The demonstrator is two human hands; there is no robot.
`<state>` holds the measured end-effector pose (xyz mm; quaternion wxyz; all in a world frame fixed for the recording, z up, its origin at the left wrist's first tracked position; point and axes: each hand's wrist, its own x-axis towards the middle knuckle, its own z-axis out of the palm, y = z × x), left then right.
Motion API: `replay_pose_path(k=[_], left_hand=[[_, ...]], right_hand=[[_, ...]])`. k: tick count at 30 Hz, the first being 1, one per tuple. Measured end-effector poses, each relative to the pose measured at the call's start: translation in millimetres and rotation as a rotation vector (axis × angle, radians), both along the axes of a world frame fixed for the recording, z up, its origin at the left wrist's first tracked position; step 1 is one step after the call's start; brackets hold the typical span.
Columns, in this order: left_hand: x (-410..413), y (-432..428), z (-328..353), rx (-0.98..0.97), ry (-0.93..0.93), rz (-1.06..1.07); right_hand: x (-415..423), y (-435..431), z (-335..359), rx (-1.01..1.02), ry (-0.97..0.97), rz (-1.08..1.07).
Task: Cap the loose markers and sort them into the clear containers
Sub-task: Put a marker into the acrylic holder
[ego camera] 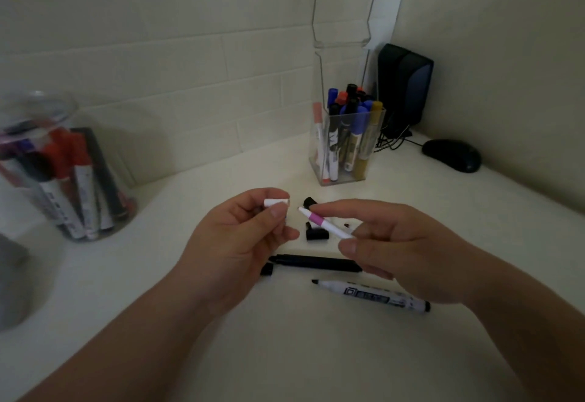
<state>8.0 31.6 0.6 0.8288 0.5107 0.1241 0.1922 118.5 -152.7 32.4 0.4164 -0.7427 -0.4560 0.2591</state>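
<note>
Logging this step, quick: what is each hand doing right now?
Left hand: pinches a white cap.
Right hand: holds an uncapped white marker with a pink band.

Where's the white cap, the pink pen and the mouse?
white cap (276,202): head view, its middle.
pink pen (316,219): head view, its pink band.
mouse (452,154): head view, its top.

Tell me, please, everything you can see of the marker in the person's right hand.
The marker is slim, with a white, plastic-looking barrel and a pink band near its bare tip. The right hand pinches its rear end, holding it above the table, tip slanted up and leftward. The tip points at the white cap pinched in the left hand, with a small gap between them.
</note>
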Motion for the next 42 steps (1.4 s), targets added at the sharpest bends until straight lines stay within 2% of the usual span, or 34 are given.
replay_pose_path(k=[7,11,13,16,20,22,23,26,27,28,30,32,34,36,39,40,42], left_hand=[[-1.4,-2.0,-1.1,-0.009,-0.035,-0.102],[-2.4,-2.9,-1.6,0.034,0.009,-0.120],[-2.7,-2.8,-2.8,0.057,0.029,-0.114],[-3.1,-3.3,-4.4,0.089,0.036,-0.106],[-1.4,-2.9,-5.2,0.111,-0.013,-0.101],[-1.8,-1.7,-3.9,0.128,-0.047,-0.114],[-2.4,-1.0,-3.0,0.137,-0.064,-0.126],[-3.6,-0.5,1.8,0.124,-0.099,-0.139],[-3.1,-0.6,2.6,0.115,-0.106,-0.131],[-2.5,-0.9,2.9,0.112,-0.108,-0.121],[-1.1,-2.5,0.0,0.148,-0.081,-0.116],[0.0,-5.2,-6.6,0.246,-0.039,-0.147],[0.7,-7.8,-10.8,0.328,-0.007,-0.129],[1.3,-7.1,-11.6,0.323,0.010,-0.049],[2.0,-4.3,-11.1,0.205,-0.042,0.023],[1.6,-2.9,-11.1,0.182,-0.057,0.067],[0.6,2.8,-12.3,0.209,-0.055,0.188]], right_hand=[[-2.8,1.6,-1.2,0.024,0.005,0.011],[-1.5,1.2,-4.1,0.007,-0.049,0.031],[-2.1,1.4,-6.9,-0.003,-0.177,-0.003],[-4.9,3.1,-11.5,-0.005,-0.469,-0.086],[-10.5,6.8,-13.9,0.024,-0.727,-0.070],[-13.1,7.9,-14.2,0.080,-0.648,-0.072],[-14.7,8.7,-14.2,0.111,-0.491,-0.083],[-17.9,12.6,-12.8,0.188,0.359,-0.128],[-19.1,15.8,-13.1,0.198,0.546,-0.135],[-20.0,19.2,-13.2,0.200,0.623,-0.137],[-21.1,22.7,-11.3,0.174,0.557,-0.141],[-21.4,22.3,-8.3,0.124,0.312,-0.142],[-19.4,20.5,-6.5,0.133,0.166,-0.143],[-15.6,18.9,-2.7,0.161,0.149,-0.137],[-6.1,18.0,12.5,0.124,0.215,-0.117],[-1.3,18.8,20.5,0.132,0.178,-0.130],[12.9,24.8,40.0,0.213,-0.014,-0.227]])
